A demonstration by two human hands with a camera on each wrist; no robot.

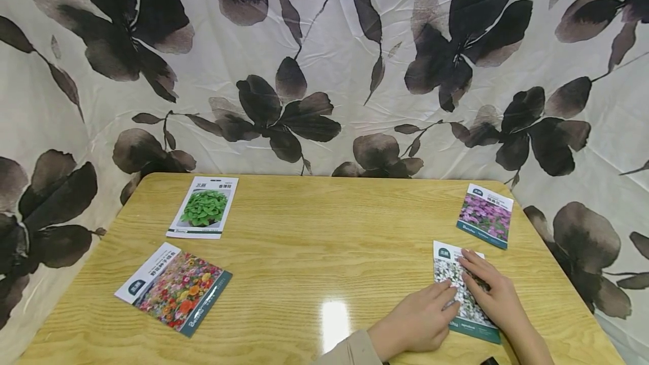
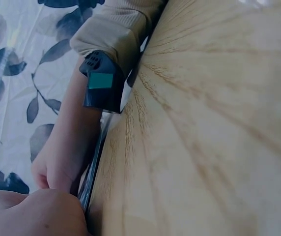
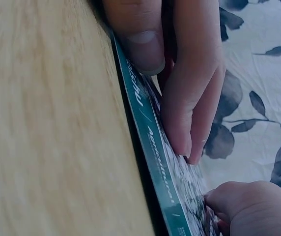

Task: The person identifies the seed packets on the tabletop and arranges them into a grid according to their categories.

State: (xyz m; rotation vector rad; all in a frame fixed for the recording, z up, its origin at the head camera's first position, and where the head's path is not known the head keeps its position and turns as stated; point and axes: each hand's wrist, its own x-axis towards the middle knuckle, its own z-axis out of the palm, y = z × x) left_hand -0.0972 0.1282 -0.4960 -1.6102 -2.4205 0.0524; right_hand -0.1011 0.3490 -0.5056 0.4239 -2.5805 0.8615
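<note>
A seed packet with white flowers and a teal bottom strip lies on the table at the right front, under both hands. My left hand rests on its left part, fingertips on the printed flowers. From the right, my right hand lies over the packet's upper right side with fingers stretched toward the top edge. In the right wrist view the left hand's thumb and fingers press on the packet's face, while part of the right hand touches it lower down.
A purple-flower packet lies behind the hands near the table's right edge. On the left are a green-leaf packet at the back and a mixed-flower packet in front. A flower-print cloth hangs behind the wooden table.
</note>
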